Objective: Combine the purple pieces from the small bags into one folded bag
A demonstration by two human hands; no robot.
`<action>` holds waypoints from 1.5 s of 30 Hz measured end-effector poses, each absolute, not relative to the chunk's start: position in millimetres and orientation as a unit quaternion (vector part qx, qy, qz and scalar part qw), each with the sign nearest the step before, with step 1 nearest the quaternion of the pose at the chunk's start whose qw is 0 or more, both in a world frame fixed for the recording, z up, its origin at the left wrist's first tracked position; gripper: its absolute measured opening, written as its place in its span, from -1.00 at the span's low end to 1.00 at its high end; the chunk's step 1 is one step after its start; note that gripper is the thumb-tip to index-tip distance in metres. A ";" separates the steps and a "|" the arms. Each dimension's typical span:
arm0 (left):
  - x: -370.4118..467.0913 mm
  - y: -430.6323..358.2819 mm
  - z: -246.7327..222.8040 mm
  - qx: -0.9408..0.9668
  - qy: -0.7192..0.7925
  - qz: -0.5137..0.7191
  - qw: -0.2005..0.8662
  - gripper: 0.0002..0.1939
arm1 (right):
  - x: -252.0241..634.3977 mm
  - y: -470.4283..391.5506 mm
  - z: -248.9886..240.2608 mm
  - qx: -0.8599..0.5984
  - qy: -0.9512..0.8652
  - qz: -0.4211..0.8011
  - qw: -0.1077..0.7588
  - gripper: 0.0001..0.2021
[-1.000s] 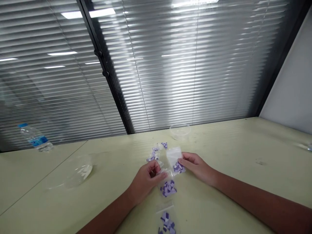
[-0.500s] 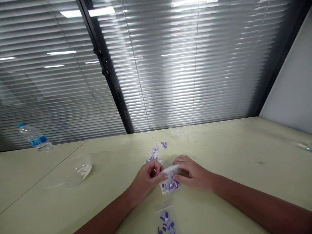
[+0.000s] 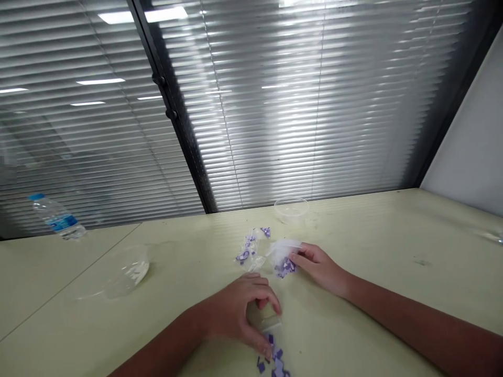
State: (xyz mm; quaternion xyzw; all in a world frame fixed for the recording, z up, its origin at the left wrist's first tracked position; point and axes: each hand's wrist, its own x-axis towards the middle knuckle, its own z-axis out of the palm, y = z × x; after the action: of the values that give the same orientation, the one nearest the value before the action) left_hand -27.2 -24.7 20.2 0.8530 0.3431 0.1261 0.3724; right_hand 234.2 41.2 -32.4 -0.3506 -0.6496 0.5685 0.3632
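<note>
my two hands are apart. right hand [image 3: 324, 269] is pinched between thumb and fingers on the right side of a clear zip bag [image 3: 283, 256], purple and pale bits bunched at its bottom. upper part of that bag looks milky and folded; can't tell if it's one bag or a couple stacked. it's mid-worktop, raised or resting, can't tell which.

left hand [image 3: 238, 310] has thumb and fingers spread in a wide c over the near bag [image 3: 276, 361], closest to my edge of the worktop [image 3: 373, 293]. that one shows a zip strip at the top, and loose purple chips below, cut off by the bottom of view. can't tell if my fingertips touch it.

just past my hands, toward the far edge: crinkled clear bags [image 3: 248, 251] with more purple bits, overlapping, count unclear.

round clear tub [image 3: 291, 210] sits at the far edge, around the middle. clear plastic dish [image 3: 128, 272] lies left, just right of the worktop seam [image 3: 70, 283]. water bottle [image 3: 61, 221], blue cap and label, is at the far edge, left of the seam. blinds [image 3: 275, 104] behind, pale wall [image 3: 467, 152] off the far right corner.
</note>
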 end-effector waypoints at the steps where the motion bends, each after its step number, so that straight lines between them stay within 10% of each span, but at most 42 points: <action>1: -26.0 -24.5 19.5 0.851 0.352 0.128 0.369 -0.46 | 234.2 41.3 -32.6 -0.349 -0.642 0.576 0.365 -0.58; 10: -23.3 -23.7 0.9 0.820 0.439 0.180 0.319 -0.71 | 235.4 33.7 -21.1 -0.307 -0.686 0.573 0.327 -0.66; 16: -19.9 -22.2 -2.5 0.831 0.441 0.201 0.272 -0.78 | 230.1 26.0 -8.9 -0.247 -0.859 0.349 0.281 -0.71; 25: -21.4 -22.0 -11.7 0.729 0.477 0.238 0.429 -0.73 | 227.2 22.8 -12.8 -0.265 -0.895 0.259 0.250 -0.82; 45: -53.9 3.0 -13.6 0.768 0.539 0.332 0.092 -0.64 | 230.2 26.4 -9.2 -0.321 -0.829 0.349 0.296 -0.75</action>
State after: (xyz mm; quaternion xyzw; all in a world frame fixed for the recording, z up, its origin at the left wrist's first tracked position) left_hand -53.9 3.0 -13.6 0.7684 0.5394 0.3318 0.0920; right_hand 230.2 26.4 -9.2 -0.3211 -0.8292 0.3493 0.2956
